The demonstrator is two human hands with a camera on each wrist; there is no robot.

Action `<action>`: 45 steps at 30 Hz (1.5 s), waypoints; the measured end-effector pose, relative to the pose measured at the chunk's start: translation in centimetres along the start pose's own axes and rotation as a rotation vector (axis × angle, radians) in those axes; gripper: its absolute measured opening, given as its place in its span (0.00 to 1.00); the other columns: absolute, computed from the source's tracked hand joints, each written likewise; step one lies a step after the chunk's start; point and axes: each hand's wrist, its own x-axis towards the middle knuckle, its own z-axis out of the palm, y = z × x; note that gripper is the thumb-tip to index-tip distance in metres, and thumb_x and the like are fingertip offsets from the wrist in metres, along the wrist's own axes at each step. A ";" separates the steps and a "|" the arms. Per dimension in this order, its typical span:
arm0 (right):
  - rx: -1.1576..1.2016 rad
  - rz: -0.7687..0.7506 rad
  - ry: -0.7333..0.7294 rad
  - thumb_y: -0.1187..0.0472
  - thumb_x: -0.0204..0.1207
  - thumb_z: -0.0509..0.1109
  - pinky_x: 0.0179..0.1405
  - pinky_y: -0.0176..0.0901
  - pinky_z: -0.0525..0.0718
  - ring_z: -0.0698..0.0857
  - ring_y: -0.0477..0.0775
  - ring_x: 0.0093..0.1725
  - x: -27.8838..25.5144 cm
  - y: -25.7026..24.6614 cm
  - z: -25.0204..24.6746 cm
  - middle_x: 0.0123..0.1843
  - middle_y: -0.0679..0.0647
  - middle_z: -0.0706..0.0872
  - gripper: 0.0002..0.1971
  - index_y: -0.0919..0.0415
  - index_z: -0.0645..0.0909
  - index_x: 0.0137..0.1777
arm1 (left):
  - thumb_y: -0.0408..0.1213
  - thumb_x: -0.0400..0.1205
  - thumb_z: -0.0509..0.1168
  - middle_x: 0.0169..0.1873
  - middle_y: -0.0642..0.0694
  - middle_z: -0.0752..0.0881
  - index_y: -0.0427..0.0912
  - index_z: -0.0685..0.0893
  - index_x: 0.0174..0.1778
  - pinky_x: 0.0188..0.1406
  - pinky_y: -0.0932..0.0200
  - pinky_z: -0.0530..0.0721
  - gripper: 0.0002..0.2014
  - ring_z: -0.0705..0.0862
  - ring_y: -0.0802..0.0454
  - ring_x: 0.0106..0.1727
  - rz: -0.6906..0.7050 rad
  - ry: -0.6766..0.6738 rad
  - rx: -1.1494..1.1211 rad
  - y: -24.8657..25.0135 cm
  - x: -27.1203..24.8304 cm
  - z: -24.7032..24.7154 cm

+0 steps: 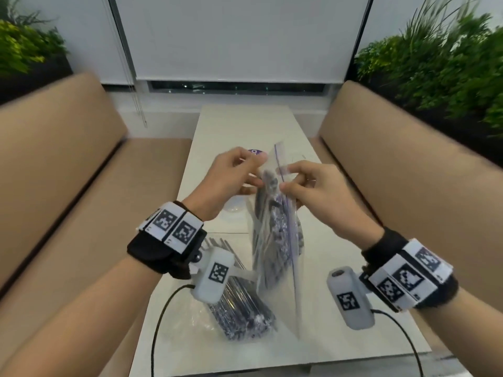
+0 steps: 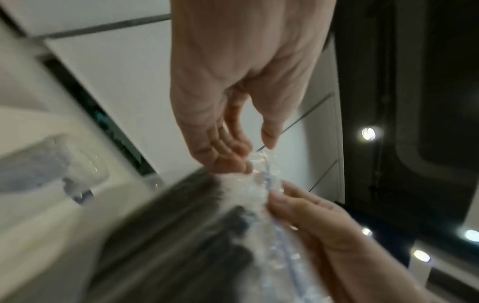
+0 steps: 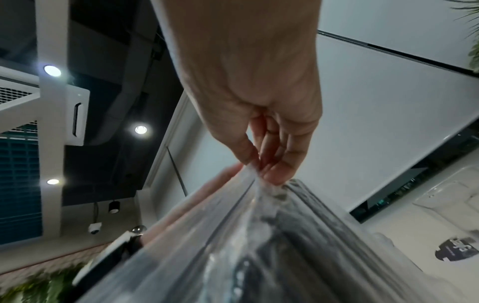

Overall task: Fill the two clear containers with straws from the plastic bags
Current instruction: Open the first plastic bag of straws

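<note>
A clear zip bag point(image 1: 275, 240) of dark straws hangs upright above the white table point(image 1: 340, 308), blurred by motion. My left hand point(image 1: 258, 171) pinches its top edge from the left, and my right hand point(image 1: 285, 178) pinches the same edge from the right. In the left wrist view my left hand point(image 2: 249, 155) meets the crinkled bag top point(image 2: 261, 184). My right hand point(image 3: 261, 168) pinches the bag's plastic point(image 3: 259, 235). A second bag of straws point(image 1: 239, 308) lies flat on the table near me. A clear container point(image 3: 440, 196) stands further back, and another clear container point(image 1: 234, 209) shows partly under my left wrist.
A round purple sticker point(image 1: 257, 153) lies on the far part of the table. Tan bench seats point(image 1: 81, 186) run along both sides, with green plants point(image 1: 449, 72) behind them. A window blind point(image 1: 239, 36) closes off the far end. Black cables point(image 1: 160, 322) trail from my wrists.
</note>
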 end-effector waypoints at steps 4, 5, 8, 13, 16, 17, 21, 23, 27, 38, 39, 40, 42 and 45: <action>-0.057 -0.057 -0.046 0.62 0.77 0.72 0.45 0.57 0.89 0.88 0.51 0.35 -0.3 -0.7 0.6 0.36 0.50 0.90 0.06 0.50 0.87 0.50 | 0.39 0.78 0.72 0.36 0.39 0.87 0.34 0.83 0.44 0.35 0.60 0.91 0.11 0.87 0.51 0.31 -0.004 -0.044 0.001 0.9 -0.5 1.4; -0.032 -0.025 -0.047 0.60 0.77 0.72 0.46 0.57 0.89 0.89 0.51 0.37 -0.2 -0.6 0.5 0.38 0.48 0.90 0.06 0.50 0.87 0.50 | 0.35 0.79 0.71 0.37 0.36 0.87 0.32 0.84 0.43 0.36 0.59 0.91 0.08 0.87 0.51 0.31 0.010 -0.024 0.005 0.9 -0.5 1.3; 0.108 0.081 -0.039 0.61 0.79 0.71 0.46 0.56 0.92 0.89 0.51 0.37 0.2 -0.2 0.3 0.40 0.48 0.92 0.06 0.54 0.90 0.49 | 0.25 0.79 0.67 0.39 0.31 0.87 0.24 0.85 0.46 0.38 0.58 0.92 0.05 0.88 0.47 0.33 -0.024 -0.043 -0.018 0.8 -0.4 0.8; 0.292 0.174 -0.020 0.56 0.80 0.71 0.37 0.49 0.89 0.88 0.53 0.36 0.3 -0.7 0.5 0.40 0.58 0.91 0.07 0.60 0.86 0.49 | 0.27 0.76 0.73 0.31 0.40 0.88 0.32 0.85 0.42 0.33 0.63 0.90 0.03 0.88 0.54 0.28 -0.059 -0.111 -0.067 1.6 -1.3 1.3; 0.281 0.185 0.012 0.53 0.78 0.73 0.37 0.56 0.91 0.90 0.63 0.36 0.7 -1.0 0.6 0.40 0.64 0.91 0.11 0.62 0.84 0.45 | 0.27 0.77 0.72 0.34 0.38 0.88 0.31 0.85 0.45 0.37 0.60 0.92 0.03 0.88 0.53 0.29 -0.082 -0.118 -0.075 1.7 -1.3 1.7; 0.292 0.188 0.020 0.53 0.79 0.73 0.37 0.57 0.91 0.90 0.66 0.37 0.8 -1.0 0.5 0.40 0.67 0.91 0.12 0.62 0.83 0.43 | 0.26 0.78 0.71 0.35 0.36 0.88 0.30 0.86 0.46 0.39 0.59 0.92 0.04 0.89 0.52 0.31 -0.090 -0.130 -0.084 1.8 -1.3 1.7; 0.315 0.210 0.025 0.60 0.80 0.71 0.30 0.46 0.88 0.91 0.61 0.35 0.9 -0.8 0.3 0.42 0.71 0.90 0.11 0.67 0.85 0.39 | 0.24 0.79 0.69 0.36 0.34 0.90 0.27 0.87 0.45 0.39 0.58 0.93 0.03 0.91 0.49 0.31 -0.102 -0.143 -0.108 2.1 -1.4 1.5; 0.231 0.168 0.057 0.66 0.77 0.69 0.31 0.50 0.91 0.91 0.64 0.35 1.0 -0.9 0.3 0.38 0.70 0.89 0.09 0.68 0.86 0.37 | 0.23 0.79 0.68 0.34 0.33 0.90 0.24 0.87 0.46 0.37 0.58 0.93 0.05 0.90 0.48 0.30 -0.103 -0.106 -0.085 2.1 -1.5 1.7; -0.321 -0.074 0.152 0.69 0.73 0.66 0.34 0.51 0.81 0.85 0.59 0.29 1.0 -0.9 0.9 0.27 0.60 0.85 0.09 0.71 0.81 0.33 | 0.30 0.76 0.66 0.30 0.40 0.90 0.31 0.86 0.37 0.39 0.52 0.91 0.06 0.90 0.45 0.33 0.112 0.119 0.394 1.8 -1.7 2.7; -0.231 0.052 0.179 0.43 0.70 0.57 0.39 0.49 0.78 0.83 0.61 0.37 1.8 -2.0 0.4 0.31 0.65 0.87 0.28 0.73 0.81 0.38 | 0.31 0.74 0.66 0.49 0.44 0.82 0.44 0.80 0.52 0.49 0.47 0.85 0.11 0.83 0.46 0.48 0.391 0.015 0.691 1.1 -1.7 3.5; -0.218 0.071 0.185 0.47 0.74 0.60 0.38 0.48 0.77 0.83 0.60 0.39 1.9 -1.6 0.6 0.33 0.63 0.86 0.24 0.72 0.81 0.39 | 0.29 0.73 0.66 0.47 0.45 0.84 0.42 0.82 0.49 0.49 0.46 0.85 0.10 0.83 0.46 0.48 0.393 0.030 0.655 0.9 -1.6 3.5; -0.206 0.099 0.181 0.50 0.76 0.63 0.36 0.47 0.76 0.83 0.56 0.39 1.8 -1.2 0.8 0.35 0.59 0.86 0.18 0.69 0.80 0.42 | 0.28 0.73 0.66 0.44 0.45 0.86 0.40 0.83 0.45 0.49 0.46 0.84 0.07 0.83 0.47 0.46 0.390 0.055 0.632 0.7 -1.6 3.5; -0.230 0.155 0.098 0.51 0.77 0.67 0.34 0.46 0.74 0.81 0.52 0.37 1.3 -0.3 1.4 0.36 0.51 0.83 0.12 0.61 0.75 0.48 | 0.25 0.74 0.65 0.43 0.45 0.85 0.39 0.85 0.37 0.52 0.56 0.81 0.06 0.82 0.50 0.44 0.386 0.132 0.636 -0.1 -1.1 3.2; -0.419 0.205 -0.073 0.55 0.74 0.68 0.38 0.47 0.74 0.82 0.56 0.44 0.5 1.3 1.1 0.41 0.49 0.82 0.10 0.53 0.73 0.52 | 0.26 0.78 0.59 0.42 0.46 0.77 0.35 0.83 0.37 0.41 0.63 0.73 0.08 0.75 0.54 0.41 0.319 0.117 0.681 -1.4 -0.8 2.6</action>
